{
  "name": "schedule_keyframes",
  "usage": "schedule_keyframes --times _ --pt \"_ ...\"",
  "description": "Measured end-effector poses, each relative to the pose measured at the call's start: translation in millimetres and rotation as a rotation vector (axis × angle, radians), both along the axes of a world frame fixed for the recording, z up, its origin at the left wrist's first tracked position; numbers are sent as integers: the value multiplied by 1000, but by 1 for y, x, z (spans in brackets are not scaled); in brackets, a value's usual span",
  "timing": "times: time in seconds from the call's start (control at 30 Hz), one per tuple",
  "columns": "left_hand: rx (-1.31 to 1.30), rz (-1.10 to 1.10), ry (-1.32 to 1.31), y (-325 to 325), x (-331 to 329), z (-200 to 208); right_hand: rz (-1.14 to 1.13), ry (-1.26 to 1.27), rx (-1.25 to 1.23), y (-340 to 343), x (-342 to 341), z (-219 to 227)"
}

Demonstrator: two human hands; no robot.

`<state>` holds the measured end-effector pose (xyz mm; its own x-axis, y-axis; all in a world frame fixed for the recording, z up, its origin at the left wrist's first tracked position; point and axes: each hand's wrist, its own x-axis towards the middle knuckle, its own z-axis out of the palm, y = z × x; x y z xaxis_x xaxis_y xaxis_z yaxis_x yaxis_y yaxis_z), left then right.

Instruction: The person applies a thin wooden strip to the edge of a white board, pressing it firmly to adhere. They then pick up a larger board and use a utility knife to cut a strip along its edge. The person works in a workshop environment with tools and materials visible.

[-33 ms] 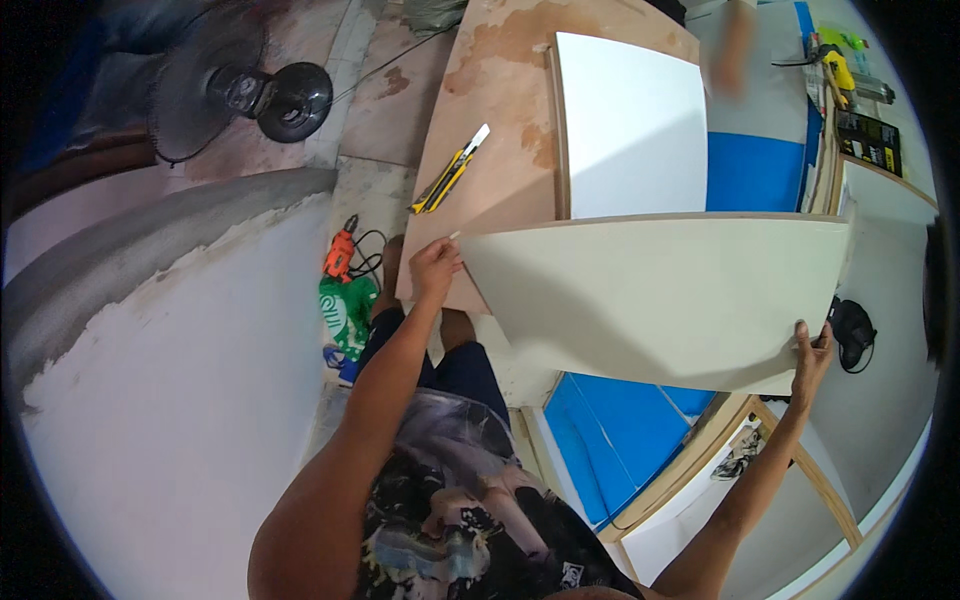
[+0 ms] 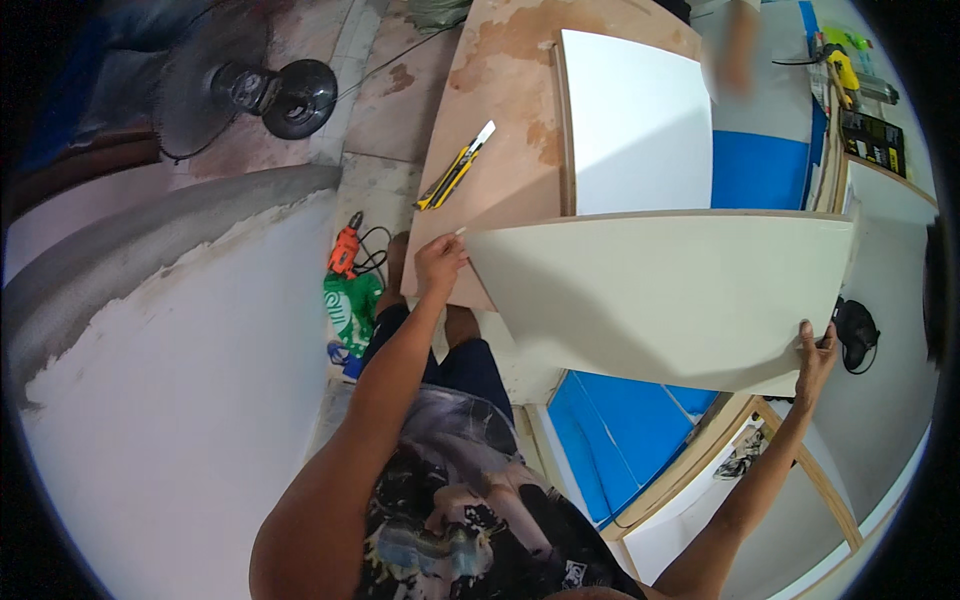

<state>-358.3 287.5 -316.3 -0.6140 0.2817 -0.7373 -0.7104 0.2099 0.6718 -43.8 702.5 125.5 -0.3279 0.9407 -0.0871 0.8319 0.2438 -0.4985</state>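
Note:
A large off-white panel with curved edges lies tilted across the middle, its far edge beside a white panel. My left hand is closed in a pinch at its left corner, on a thin pale strip whose tip shows past the fingers. At the opposite end my right hand grips the right edge, thumb on top and the other fingers partly hidden. On the brown board a yellow and black utility knife lies with its blade out, beyond my left hand.
An orange drill and green bag are on the floor by my feet. A black fan stands far left. Another person's blurred hand is at the far side. Blue sheeting lies below the panel; a yellow tool sits far right.
The whole view has shifted slightly, with everything a little to the right. Both hands keep the same hold on the panel and strip.

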Motion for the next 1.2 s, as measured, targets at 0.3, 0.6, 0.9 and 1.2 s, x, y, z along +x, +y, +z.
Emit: schedule_keyframes --times 0.3,0.6,0.9,1.2 --pt "-275 -489 346 5 -32 13 -21 -114 73 1 -10 6" --pt "-396 -796 1212 28 -128 38 69 -391 105 -61 -41 68" --pt "-455 -1204 1000 80 -145 28 -88 -532 97 -153 -59 122" --pt "-126 -1271 791 -6 -122 59 -160 -626 60 -185 -69 138"
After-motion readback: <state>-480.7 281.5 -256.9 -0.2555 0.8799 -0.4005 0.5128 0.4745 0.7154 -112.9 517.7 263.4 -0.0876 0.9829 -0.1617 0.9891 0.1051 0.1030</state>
